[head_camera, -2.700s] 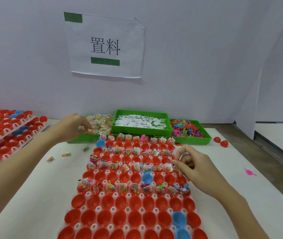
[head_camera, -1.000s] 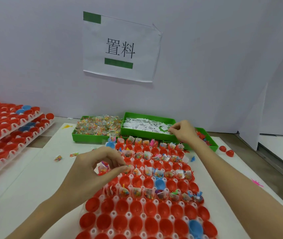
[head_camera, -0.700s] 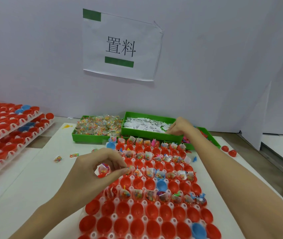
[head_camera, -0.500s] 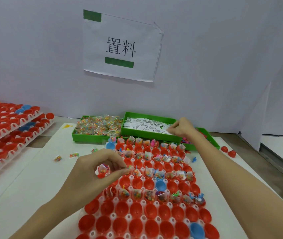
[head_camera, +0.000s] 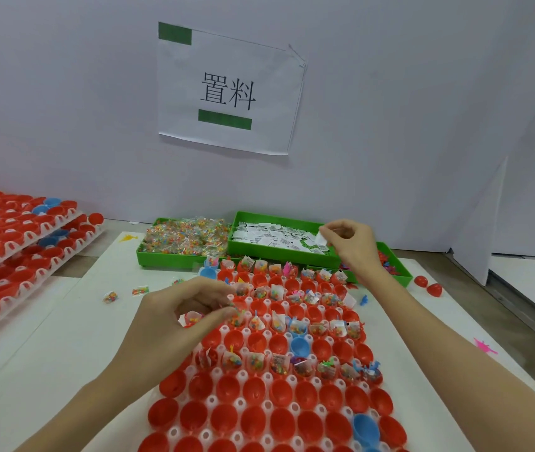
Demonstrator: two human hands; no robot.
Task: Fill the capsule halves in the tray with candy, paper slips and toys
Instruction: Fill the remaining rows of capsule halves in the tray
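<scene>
A white tray (head_camera: 243, 373) of red and a few blue capsule halves lies in front of me; its far rows hold candy, slips and toys, its near rows are bare. My left hand (head_camera: 174, 318) hovers over the tray's left edge and pinches a small candy packet (head_camera: 234, 316) between thumb and fingers. My right hand (head_camera: 349, 241) is lifted over the green bin of paper slips (head_camera: 279, 252) and pinches a white paper slip (head_camera: 320, 237).
A green candy bin (head_camera: 148, 256) stands left of the slip bin, a green toy bin (head_camera: 403, 275) right of it. Stacked capsule trays (head_camera: 15, 243) sit at the left. Loose candies (head_camera: 111, 296), two red halves (head_camera: 427, 285) and a pink toy (head_camera: 484, 347) lie on the table.
My right hand reached into the slip bin and has lifted up with a slip. My left hand came back from the candy bin and has stayed over the tray's left side.
</scene>
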